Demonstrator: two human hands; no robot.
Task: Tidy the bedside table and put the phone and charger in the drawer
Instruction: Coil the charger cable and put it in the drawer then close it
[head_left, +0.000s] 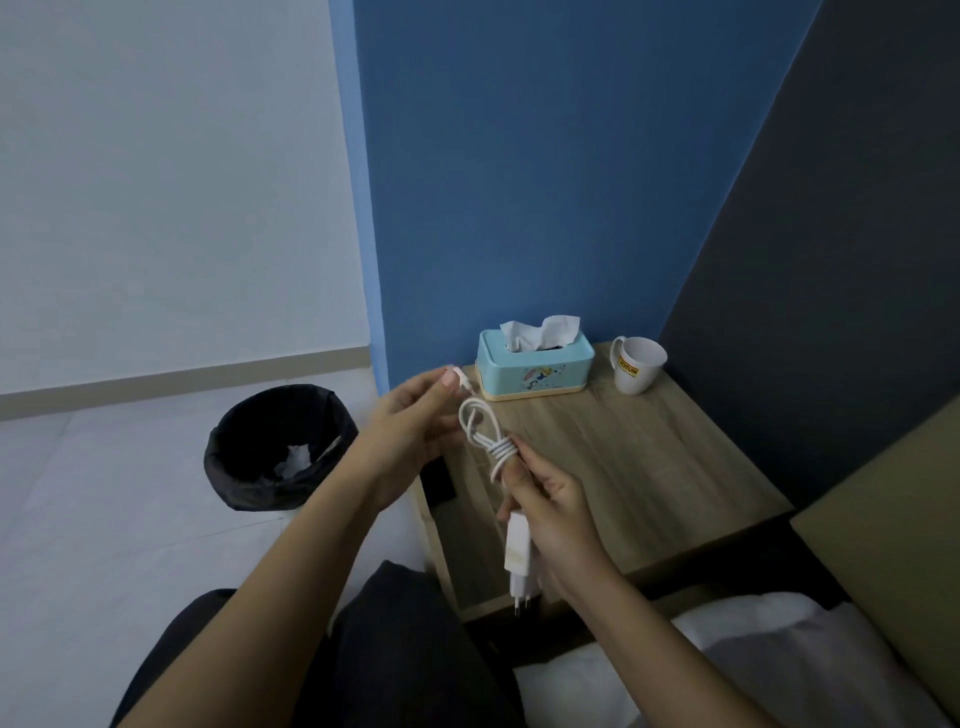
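Both forearms reach forward from the lower frame and meet over the near left corner of the wooden tabletop (649, 467). The right hand (550, 514) is curled, palm turned inward, its fingers (524, 467) closed around the white charger (518, 558): the plug block hangs below the fist with its two pins pointing down, and the coiled cable (485, 431) rises as a loop above the knuckles, several turns wound around its middle. The left hand (410, 431) is held a little higher and to the left, thumb and forefinger pinched on the cable's free end, the small connector showing just beyond the fingertips.

On the tabletop stand one light-blue tissue box (535, 366) with a tissue sticking up, and one white mug (638, 365) just beside it, against the blue wall. A dark flat object (439, 480) at the left edge is mostly hidden behind the left wrist. One black-lined waste bin (278, 447) sits on the floor to the left, with crumpled paper inside.
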